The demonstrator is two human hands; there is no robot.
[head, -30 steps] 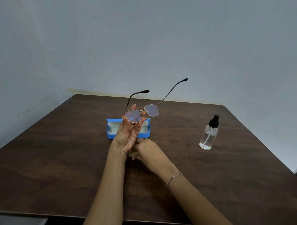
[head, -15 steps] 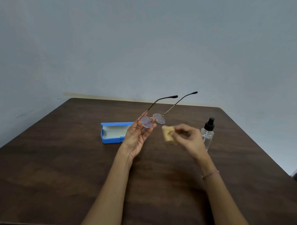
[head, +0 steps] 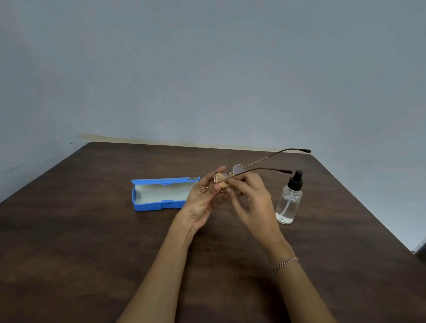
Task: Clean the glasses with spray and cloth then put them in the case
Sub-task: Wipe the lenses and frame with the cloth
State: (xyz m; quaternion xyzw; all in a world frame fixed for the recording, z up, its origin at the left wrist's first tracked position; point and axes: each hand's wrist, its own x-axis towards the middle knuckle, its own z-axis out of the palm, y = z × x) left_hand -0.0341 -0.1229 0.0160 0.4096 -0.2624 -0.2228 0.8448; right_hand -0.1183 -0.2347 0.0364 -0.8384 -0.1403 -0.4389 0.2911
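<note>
A pale grey-blue wall [head: 211,63] fills the upper half of the view, and below it a dark brown wooden table [head: 81,253] runs from the wall to the near edge. Both bare forearms reach in from the bottom and meet above the middle of the table.

The left hand [head: 202,205] is raised with its palm turned toward the camera, its fingers curled up and gripping the glasses [head: 238,168] by the frame at one lens. The right hand [head: 254,202] is just beside it, fingers bent, pinching a small tan cloth [head: 222,180] against that lens.

An open blue case [head: 156,202] lies on the table left of the hands, its pale lining showing (the lid is tipped back toward the wall). A clear spray bottle [head: 288,203] with a black pump top stands upright to the right of the hands, near but apart from them.

The glasses are held in the air, clear of the table, thin temple arms unfolded and pointing right toward the wall. A thin beaded bracelet [head: 285,263] circles the right wrist.
</note>
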